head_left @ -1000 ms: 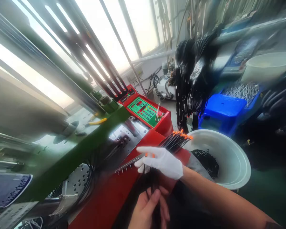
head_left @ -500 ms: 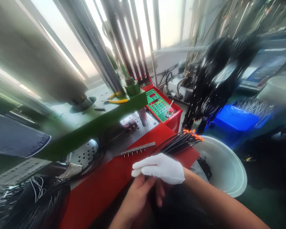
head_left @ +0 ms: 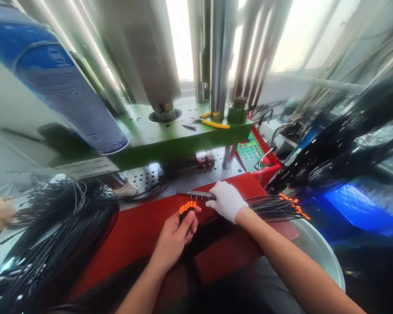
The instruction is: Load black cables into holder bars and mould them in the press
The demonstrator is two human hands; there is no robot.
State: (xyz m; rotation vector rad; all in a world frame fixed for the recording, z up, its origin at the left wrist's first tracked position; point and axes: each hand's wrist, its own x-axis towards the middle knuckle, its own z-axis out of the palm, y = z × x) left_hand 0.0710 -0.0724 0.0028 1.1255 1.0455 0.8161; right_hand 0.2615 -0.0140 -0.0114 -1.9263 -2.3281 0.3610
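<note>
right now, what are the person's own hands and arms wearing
The right hand wears a plain white glove that ends at the wrist; no markings can be made out. The left hand is bare. No sleeve shows on the left forearm or right forearm.

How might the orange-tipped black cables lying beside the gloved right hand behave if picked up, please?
The black cables would probably flex, being thin and slightly curved. They may slide apart, since the orange tips lie fanned out rather than level.
</note>
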